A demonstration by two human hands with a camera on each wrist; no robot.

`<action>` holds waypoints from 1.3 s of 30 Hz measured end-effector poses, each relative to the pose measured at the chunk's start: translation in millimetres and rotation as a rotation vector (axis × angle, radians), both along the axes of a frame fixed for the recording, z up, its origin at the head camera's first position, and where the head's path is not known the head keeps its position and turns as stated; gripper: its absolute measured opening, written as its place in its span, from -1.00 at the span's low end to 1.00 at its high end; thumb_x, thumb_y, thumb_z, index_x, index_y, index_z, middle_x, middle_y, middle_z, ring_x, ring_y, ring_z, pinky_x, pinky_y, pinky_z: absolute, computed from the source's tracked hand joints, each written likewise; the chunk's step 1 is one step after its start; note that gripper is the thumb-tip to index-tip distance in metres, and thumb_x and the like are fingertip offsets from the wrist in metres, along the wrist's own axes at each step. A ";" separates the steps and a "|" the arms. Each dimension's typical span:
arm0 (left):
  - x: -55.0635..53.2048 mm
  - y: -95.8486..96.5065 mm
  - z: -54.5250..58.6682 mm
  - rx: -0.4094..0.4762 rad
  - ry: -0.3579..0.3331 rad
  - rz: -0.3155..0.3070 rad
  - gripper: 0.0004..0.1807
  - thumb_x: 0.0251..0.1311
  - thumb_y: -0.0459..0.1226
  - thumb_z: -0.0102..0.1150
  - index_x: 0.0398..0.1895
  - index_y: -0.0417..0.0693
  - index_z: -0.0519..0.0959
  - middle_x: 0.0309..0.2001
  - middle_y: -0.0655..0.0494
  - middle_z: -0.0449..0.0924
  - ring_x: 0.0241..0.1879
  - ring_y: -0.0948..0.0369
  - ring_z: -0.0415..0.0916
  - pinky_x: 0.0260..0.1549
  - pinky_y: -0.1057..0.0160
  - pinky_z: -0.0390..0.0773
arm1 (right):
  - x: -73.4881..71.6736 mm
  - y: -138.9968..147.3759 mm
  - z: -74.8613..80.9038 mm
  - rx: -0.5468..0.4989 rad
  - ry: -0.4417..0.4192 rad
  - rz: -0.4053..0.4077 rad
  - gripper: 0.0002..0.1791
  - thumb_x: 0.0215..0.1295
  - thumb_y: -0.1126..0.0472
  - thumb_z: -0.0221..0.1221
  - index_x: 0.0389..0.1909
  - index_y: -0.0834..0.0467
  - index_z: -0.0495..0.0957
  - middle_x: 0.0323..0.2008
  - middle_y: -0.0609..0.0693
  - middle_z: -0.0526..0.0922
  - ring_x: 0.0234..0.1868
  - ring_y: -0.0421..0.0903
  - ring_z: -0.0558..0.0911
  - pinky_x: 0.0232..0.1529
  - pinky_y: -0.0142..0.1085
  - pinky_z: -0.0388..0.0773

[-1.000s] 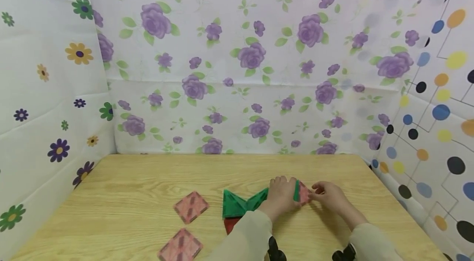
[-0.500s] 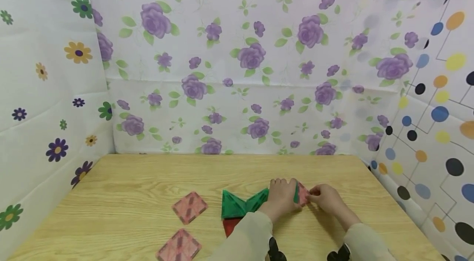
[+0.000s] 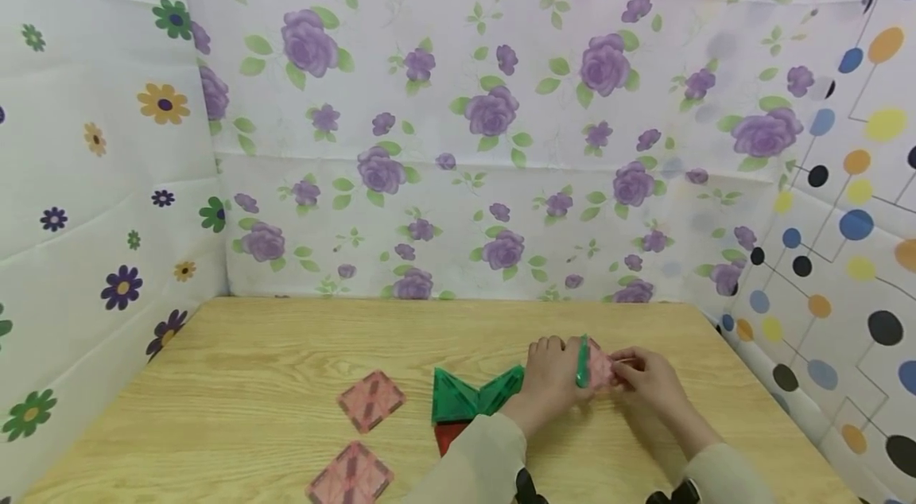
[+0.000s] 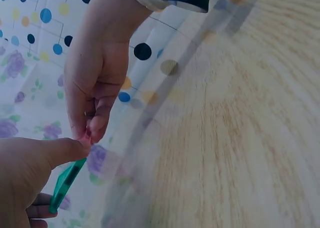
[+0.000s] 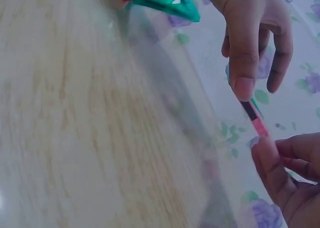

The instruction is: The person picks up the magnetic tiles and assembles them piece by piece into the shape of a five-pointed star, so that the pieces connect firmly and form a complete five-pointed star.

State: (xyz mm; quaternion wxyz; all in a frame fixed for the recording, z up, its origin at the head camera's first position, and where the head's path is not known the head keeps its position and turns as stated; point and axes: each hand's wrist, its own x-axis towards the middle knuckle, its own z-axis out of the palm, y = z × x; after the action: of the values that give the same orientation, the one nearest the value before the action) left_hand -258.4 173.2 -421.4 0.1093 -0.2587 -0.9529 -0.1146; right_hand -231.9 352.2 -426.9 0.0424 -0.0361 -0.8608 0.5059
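Observation:
Between both hands, above the right part of the table, are a green magnetic tile and a pink magnetic tile, edge to edge. My left hand holds the green tile from its left side, with the thumb near where the two tiles meet. My right hand pinches the pink tile's outer corner between thumb and fingers, as the right wrist view shows from close by. The left hand hides part of the green tile in the head view.
Green triangular tiles lie joined to a red tile, partly covered by the left sleeve. Two pink square tiles rest on the wooden table to the left. Patterned cloth surrounds the table.
The green and pink tiles have shifted slightly right and tilted up, so the green one shows more. Both hands have moved along a little with them. The other tiles lie as before.

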 end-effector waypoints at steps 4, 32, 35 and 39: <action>8.0 -4.9 9.1 0.074 0.062 0.009 -0.25 0.00 0.27 0.27 0.19 0.10 0.42 -0.04 0.14 0.51 -0.05 0.23 0.44 -0.03 0.30 0.46 | 3.0 -0.3 5.7 -0.207 0.031 0.033 -0.60 0.45 0.33 -0.01 0.16 0.54 0.33 -0.26 -0.05 0.64 -0.30 -0.32 0.65 -0.17 -0.40 0.65; 43.5 -103.9 57.9 1.316 -0.848 -0.109 -0.73 0.28 -0.38 0.14 0.02 -0.27 0.52 -0.23 0.01 0.57 -0.44 0.28 0.59 -0.18 0.17 0.67 | 25.2 -40.8 45.6 -0.510 0.059 0.328 -0.81 0.43 0.22 0.05 -0.05 0.07 0.58 -0.15 -0.24 0.65 -0.23 -0.35 0.59 -0.18 -0.50 0.58; 50.4 -112.4 56.0 1.298 -0.902 -0.084 -0.75 0.27 -0.36 0.16 -0.02 -0.25 0.54 -0.32 0.05 0.61 -0.48 0.30 0.60 -0.22 0.18 0.68 | 26.8 -42.4 45.9 -0.488 0.033 0.372 -0.79 0.44 0.21 0.04 -0.02 0.11 0.57 -0.14 -0.23 0.64 -0.22 -0.34 0.59 -0.17 -0.49 0.58; 63.2 -120.2 46.0 1.279 -0.933 -0.052 -0.78 0.20 -0.38 0.22 -0.08 -0.24 0.57 -0.39 0.08 0.63 -0.53 0.32 0.59 -0.35 0.25 0.68 | 27.3 -44.8 42.5 -0.445 -0.014 0.450 -0.75 0.46 0.19 0.01 0.03 0.15 0.55 -0.11 -0.25 0.64 -0.20 -0.34 0.58 -0.15 -0.47 0.58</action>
State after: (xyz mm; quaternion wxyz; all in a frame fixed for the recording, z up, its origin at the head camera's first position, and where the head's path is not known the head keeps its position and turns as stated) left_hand -195.1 52.9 -375.4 -0.1767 -0.0931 -0.6430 -0.7393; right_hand -204.6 307.4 -384.4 -0.0854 0.1432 -0.7156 0.6783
